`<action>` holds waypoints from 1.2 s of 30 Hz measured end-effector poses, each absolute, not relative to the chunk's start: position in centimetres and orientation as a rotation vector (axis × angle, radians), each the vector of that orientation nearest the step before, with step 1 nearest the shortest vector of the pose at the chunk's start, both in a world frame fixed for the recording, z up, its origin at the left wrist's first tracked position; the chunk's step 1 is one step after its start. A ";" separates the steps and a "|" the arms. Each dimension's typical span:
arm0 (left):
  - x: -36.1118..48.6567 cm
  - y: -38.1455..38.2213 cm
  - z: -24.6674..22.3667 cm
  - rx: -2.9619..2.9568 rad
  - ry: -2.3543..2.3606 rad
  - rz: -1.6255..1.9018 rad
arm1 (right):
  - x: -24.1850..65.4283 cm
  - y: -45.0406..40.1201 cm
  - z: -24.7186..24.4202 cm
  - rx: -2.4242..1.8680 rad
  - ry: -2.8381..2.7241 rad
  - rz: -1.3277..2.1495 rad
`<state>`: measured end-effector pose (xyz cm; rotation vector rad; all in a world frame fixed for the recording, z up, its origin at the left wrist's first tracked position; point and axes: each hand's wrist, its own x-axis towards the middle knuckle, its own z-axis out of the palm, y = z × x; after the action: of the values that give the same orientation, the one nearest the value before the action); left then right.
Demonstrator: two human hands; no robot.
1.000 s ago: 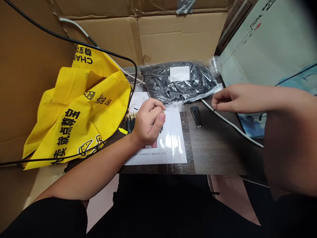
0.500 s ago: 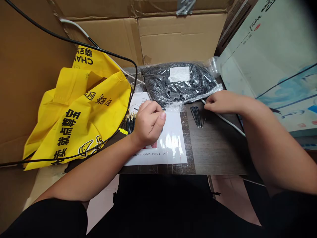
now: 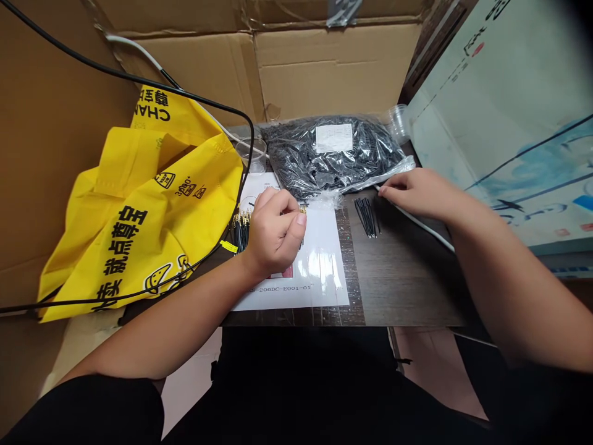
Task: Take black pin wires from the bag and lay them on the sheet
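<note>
My left hand (image 3: pixel 277 232) is closed in a loose fist above a white printed sheet (image 3: pixel 324 287); whatever is inside its fingers is hidden. Beside it on the left lies a bunch of thin black pieces with gold-coloured tips (image 3: pixel 241 232). More gold tips (image 3: pixel 302 210) show just behind the thumb, and I cannot tell whether they are held or lying on the sheet. My right hand (image 3: pixel 414 193) is over the table, thumb and index fingertips close together in a pinch. Anything between them is too small to make out. Just left of those fingertips is a small pile of thin black pieces (image 3: pixel 365 217).
A clear plastic bag full of black parts (image 3: pixel 336 157) lies behind the hands. Two clear plastic cups (image 3: pixel 252 157) flank it. A yellow bag (image 3: pixel 152 204) and black cable (image 3: pixel 250 123) are at left, a pale printed box (image 3: pixel 504 123) at right, cardboard (image 3: pixel 338 71) behind.
The thumb and index finger of my right hand have straightened a little, showing a gap behind their tips. My left hand keeps its closed pose. The whole view has shifted slightly.
</note>
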<state>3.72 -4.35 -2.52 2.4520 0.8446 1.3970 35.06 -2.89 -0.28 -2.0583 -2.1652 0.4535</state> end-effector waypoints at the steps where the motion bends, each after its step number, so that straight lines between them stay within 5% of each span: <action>1: 3.7 -4.3 -2.5 2.452 0.847 1.394 | 35.0 -3.0 -0.3 -2.109 -2.146 0.456; 36: 3.5 -4.3 -2.7 2.421 0.840 1.379 | 35.8 -4.8 -2.6 -2.045 -2.318 0.446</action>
<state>3.46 -4.34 -2.71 2.4212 0.8403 1.3785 35.83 -4.80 -2.62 -2.0452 -2.3184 0.4464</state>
